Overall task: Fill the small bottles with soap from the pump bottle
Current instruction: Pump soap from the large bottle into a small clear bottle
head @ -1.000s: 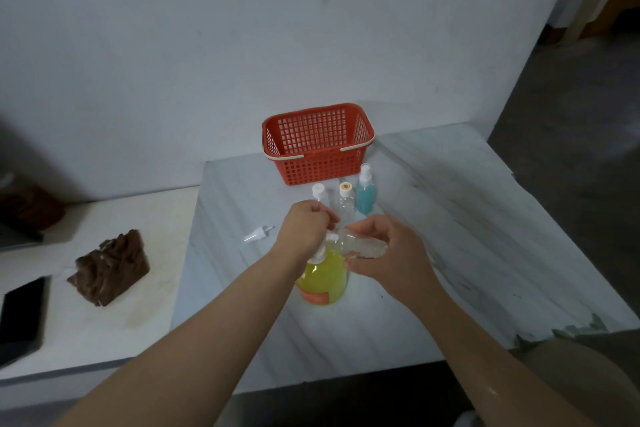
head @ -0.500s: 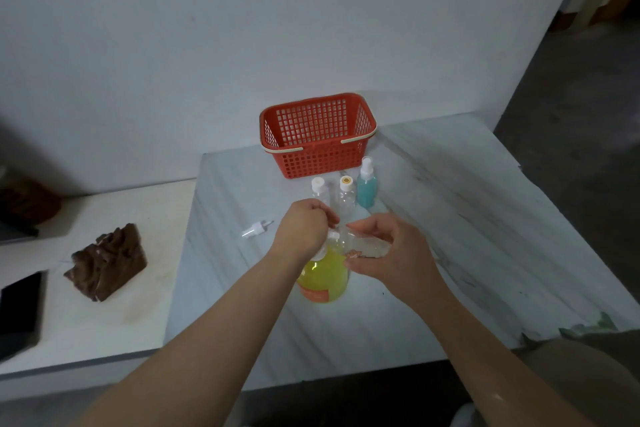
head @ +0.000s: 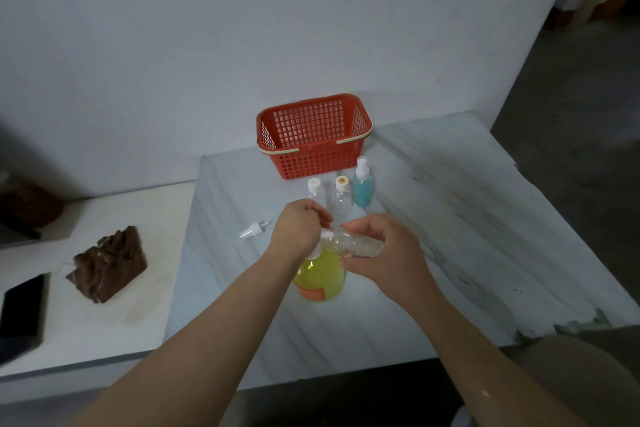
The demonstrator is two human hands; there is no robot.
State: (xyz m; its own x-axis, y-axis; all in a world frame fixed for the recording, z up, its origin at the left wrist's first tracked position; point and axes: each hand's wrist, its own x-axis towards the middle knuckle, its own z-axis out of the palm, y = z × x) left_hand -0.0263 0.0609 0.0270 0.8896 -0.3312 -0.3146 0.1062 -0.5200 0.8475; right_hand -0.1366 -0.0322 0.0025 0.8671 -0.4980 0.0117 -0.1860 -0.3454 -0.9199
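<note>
Yellow soap fills most of the pump bottle [head: 320, 279], which stands upright on the marble counter [head: 450, 218] between my two forearms. I have the left hand [head: 298, 230] on top of it, its fingers [head: 313, 210] curled down over the white pump head so that the head is almost hidden.

Right at the spout, the small clear bottle [head: 360, 247] lies nearly level above the pump bottle's shoulder. Its open neck points left and meets the nozzle, and its base points right. The right hand [head: 388, 253] grips it, wrapped round its body. Something pale shows through its wall, but I cannot tell how much is in it.

Just behind the hands, two capped clear bottles [head: 342, 196] stand upright side by side, the left one partly hidden by my knuckles. I cannot tell whether they hold anything. Beside them on the right, a spray bottle [head: 362, 185] holds blue-green liquid.

Behind that row, a red plastic basket [head: 313, 163] sits against the wall. A loose white spray top [head: 254, 229] lies on its side on the counter, left of the left hand.

Further left, on a lower white surface [head: 138, 218], are a brown rock-like lump [head: 109, 263] and a black phone [head: 20, 314].
</note>
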